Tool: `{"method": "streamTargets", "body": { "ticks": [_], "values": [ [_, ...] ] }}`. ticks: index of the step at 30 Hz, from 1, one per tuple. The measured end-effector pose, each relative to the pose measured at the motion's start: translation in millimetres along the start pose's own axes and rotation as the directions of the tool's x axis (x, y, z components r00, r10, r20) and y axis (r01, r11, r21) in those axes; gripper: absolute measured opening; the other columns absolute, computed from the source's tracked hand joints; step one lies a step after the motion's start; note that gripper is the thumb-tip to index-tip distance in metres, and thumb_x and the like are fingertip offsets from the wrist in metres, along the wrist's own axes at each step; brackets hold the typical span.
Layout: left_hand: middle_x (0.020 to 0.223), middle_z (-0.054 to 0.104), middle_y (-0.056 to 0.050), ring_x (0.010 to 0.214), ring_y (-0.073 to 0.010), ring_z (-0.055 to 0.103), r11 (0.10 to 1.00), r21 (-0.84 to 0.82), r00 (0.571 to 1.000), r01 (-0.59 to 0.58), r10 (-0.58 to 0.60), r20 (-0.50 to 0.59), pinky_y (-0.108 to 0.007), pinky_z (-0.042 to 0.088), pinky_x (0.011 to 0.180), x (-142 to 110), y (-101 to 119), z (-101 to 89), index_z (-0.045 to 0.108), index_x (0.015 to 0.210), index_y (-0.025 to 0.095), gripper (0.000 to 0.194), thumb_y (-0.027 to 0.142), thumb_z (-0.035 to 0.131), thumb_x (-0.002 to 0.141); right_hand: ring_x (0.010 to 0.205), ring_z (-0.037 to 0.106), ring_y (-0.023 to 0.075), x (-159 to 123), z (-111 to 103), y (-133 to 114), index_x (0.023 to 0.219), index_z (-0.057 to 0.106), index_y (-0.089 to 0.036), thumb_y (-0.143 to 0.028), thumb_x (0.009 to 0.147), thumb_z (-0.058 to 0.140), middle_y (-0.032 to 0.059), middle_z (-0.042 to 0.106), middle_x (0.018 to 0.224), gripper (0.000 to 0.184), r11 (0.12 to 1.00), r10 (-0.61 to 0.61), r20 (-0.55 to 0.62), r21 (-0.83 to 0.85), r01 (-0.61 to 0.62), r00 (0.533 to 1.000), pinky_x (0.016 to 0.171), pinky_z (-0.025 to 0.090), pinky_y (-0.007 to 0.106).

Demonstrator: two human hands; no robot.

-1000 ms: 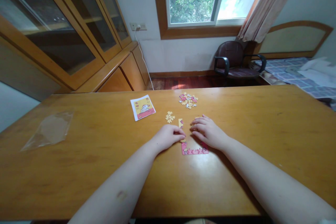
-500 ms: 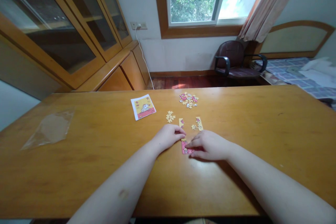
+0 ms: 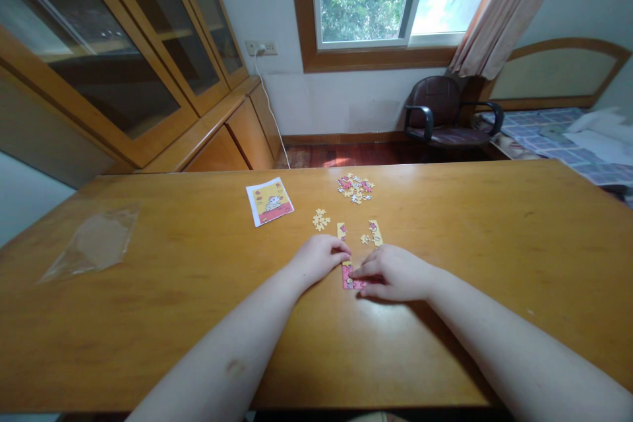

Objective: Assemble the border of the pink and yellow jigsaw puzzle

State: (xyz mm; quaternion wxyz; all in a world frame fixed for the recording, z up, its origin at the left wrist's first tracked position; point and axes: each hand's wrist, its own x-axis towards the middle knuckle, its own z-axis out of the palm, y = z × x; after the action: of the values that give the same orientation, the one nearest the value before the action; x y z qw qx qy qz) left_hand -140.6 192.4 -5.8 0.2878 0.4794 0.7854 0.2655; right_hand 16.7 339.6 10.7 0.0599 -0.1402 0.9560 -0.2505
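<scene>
My left hand (image 3: 320, 257) rests on the wooden table (image 3: 198, 290) with fingers curled, its fingertips pressed on the upper left end of a pink joined puzzle strip (image 3: 349, 280). My right hand (image 3: 395, 273) lies over the right part of that strip, fingers pinched together at its corner. Just beyond the hands lie a short yellow strip (image 3: 341, 231), another yellow strip (image 3: 375, 232) and a small loose piece (image 3: 364, 239). A small cluster of yellow pieces (image 3: 320, 219) sits farther back, and a heap of loose pieces (image 3: 355, 188) lies behind it.
A picture card (image 3: 270, 201) lies at the back left of the pieces. A clear plastic bag (image 3: 91, 244) sits at the far left. Beyond the table stand a wooden glass-door cabinet (image 3: 123, 66), a dark armchair (image 3: 440, 119) and a bed (image 3: 568, 138).
My right hand pulled back from the far pieces onto the pink strip and closed its fingers, uncovering two yellow pieces. My left hand has stayed put.
</scene>
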Motion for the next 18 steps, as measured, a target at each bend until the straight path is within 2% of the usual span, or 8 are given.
{"method": "streamTargets", "body": {
  "ticks": [10,18],
  "values": [
    [0.09,0.074,0.001,0.085,-0.0159,0.065,0.996,0.085,0.999,-0.041,0.041,0.007,-0.024,0.046,0.075,-0.7,1.3,-1.0,0.074,0.088,0.026,0.018,0.029,0.059,0.079,0.069,0.061,0.0155,0.5,-0.5,0.4,0.106,0.07,-0.024,-0.047,0.09,0.049,0.0055,0.072,0.08,0.035,1.0,-0.015,0.006,0.012,0.015,1.0,0.066,0.039,0.025],
    [0.09,0.072,-0.001,0.083,-0.0163,0.064,0.983,0.166,0.997,-0.083,0.083,0.006,-0.024,0.046,0.071,-3.1,2.8,-1.9,0.074,0.088,0.025,0.02,0.029,0.057,0.079,0.073,0.063,0.0157,0.4,0.9,1.4,0.109,0.07,-0.024,-0.046,0.091,0.048,0.0061,0.073,0.083,0.036,0.998,-0.034,-0.003,0.046,0.035,0.999,0.07,0.042,0.025]
  ]
}}
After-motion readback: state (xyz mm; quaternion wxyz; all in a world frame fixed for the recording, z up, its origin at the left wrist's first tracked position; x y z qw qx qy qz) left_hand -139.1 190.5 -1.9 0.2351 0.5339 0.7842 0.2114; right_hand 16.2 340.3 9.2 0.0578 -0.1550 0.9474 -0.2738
